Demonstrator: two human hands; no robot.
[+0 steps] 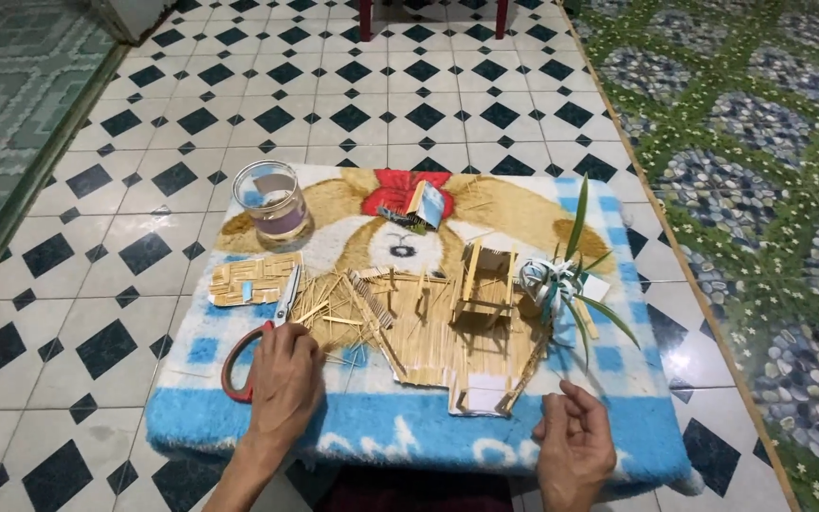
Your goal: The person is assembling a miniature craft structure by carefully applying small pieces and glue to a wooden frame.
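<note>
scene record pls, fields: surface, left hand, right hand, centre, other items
surface: plush blue and tan mat on tiled floor
left hand: left hand lying over red-handled scissors, no closed grip
right hand: right hand fingers curled, holding nothing visible
centre: small stick house model
other items: glass jar, loose sticks, small potted plant

There is one view only, from a camera on the person's head, tilted steeply down and forward. It sits close above the low desk (409,427), which fills the middle, with both forearms entering from the bottom edge. Chequered floor tiles (353,104) stretch away towards the top.
</note>
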